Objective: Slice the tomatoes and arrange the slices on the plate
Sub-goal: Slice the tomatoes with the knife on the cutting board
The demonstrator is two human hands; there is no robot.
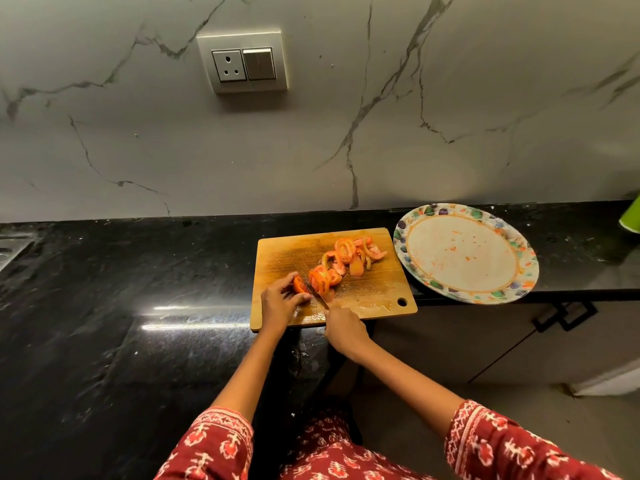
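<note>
1. Black polished stone counter (104, 323) under a grey marble-veined wall (346, 133); socket and switch plate (243, 62) set in the wall above and to the left of the work area.
2. Wooden cutting board (287, 251) lying flat at the counter's front edge, wet with juice near its front side, hanging hole at the near right corner.
3. Left hand (278, 301) resting on the board's near left part, fingers curled over and gripping the uncut tomato piece (300, 285), thumb on the side nearest the camera.
4. Right hand (344, 329) just off the board's front edge, fingers closed round the handle of a knife (317, 294); handle itself hidden inside the fist.
5. Knife blade running up and to the left from the right hand, edge down against the tomato piece right beside the left fingertips.
6. Fresh slices (323, 278) leaning together just to the right of the blade, touching one another.
7. Looser pile of slices (353, 252) farther back and to the right on the board, well apart from both hands.
8. Round plate (519, 271) with a coloured patterned rim just beside the board's right edge, partly over the counter's front edge; only juice smears and small red specks on its pale centre.
9. Green object (632, 218) cut off at the right border, kind not discernible.
10. Red patterned sleeves (214, 445) on both forearms.
</note>
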